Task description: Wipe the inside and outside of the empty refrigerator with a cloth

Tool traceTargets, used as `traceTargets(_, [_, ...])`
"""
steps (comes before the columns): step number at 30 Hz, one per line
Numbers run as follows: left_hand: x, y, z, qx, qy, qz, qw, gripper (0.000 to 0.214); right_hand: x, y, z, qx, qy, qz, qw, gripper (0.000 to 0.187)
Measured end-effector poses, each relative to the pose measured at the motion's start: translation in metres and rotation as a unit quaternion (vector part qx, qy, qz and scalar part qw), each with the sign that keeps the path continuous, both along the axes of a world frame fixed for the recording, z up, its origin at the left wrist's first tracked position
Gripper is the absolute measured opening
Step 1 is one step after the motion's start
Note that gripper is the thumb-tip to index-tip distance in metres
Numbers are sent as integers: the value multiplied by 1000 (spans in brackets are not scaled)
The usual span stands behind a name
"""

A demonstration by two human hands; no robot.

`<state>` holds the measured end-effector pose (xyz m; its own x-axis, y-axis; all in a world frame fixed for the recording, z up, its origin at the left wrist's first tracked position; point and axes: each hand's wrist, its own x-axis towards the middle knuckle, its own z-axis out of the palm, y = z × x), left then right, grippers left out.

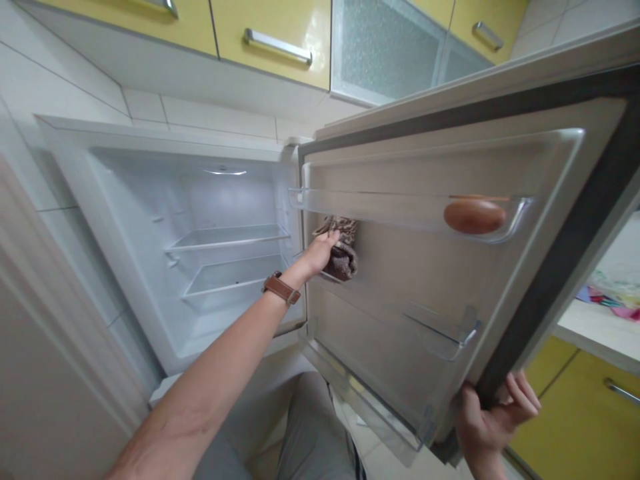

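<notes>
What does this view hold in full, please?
Cloth: one, brown patterned, by door's hinge side
Fridge: one, white, ahead
Fridge door: one, pale, swung open
Inner shelves: two, translucent, inside
Door racks: three, clear, door's inner face
Oval object: one, brown, top rack
Upper cabinets: several, yellow, top
Frosted panels: two, greyish, among them
Lower cabinets: count unclear, yellow, lower right
Handles: four, silver, on cabinets
Counter: one, white, right
Clutter: count unclear, multicoloured, on counter
Wall tiles: several, white, behind
Wrist strap: one, brown, left wrist
Trousers: one pair, grey, bottom
Left hand: one, bare, on cloth
Right hand: one, bare, door edge
</notes>
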<state>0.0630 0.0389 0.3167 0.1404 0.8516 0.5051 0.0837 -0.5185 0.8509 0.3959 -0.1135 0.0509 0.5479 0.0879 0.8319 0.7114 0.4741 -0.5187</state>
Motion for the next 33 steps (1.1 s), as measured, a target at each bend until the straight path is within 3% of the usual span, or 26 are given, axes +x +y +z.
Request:
traceTargets(4, [-17,18,-5,23,-15,69,997,44,-6,-4,1,5,-1,-8,1000,57])
traceTargets(7, [-20,12,-4,30,22,67,997,43,-8,-4,2,-3,18,-2,1000,56])
traceTargets(10, [-11,-12,-4,76,129,36,988,38,-8,-4,3,-5,32,3,999,57])
traceTargets(13, [6,-42,-3,130,202,-44,970,35,-7,-3,4,7,22,9,1000,57])
traceTargets(16, [21,-65,0,150,209,-106,961,40,-5,-3,3,8,18,10,1000,57])
traceTargets(20, [26,-79,1,135,183,-164,960,49,-4,-3,1,5,11,5,1000,58])
traceTargets(25, [26,-81,-3,113,176,-137,968,53,-8,-6,2,-8,24,2,1000,58])
traceTargets(28, [41,-93,-1,166,235,-152,946,43,-11,-7,3,-1,14,3,1000,56])
traceTargets(33, [82,-127,3,284,354,-192,870,38,-13,-8,6,4,11,0,1000,55])
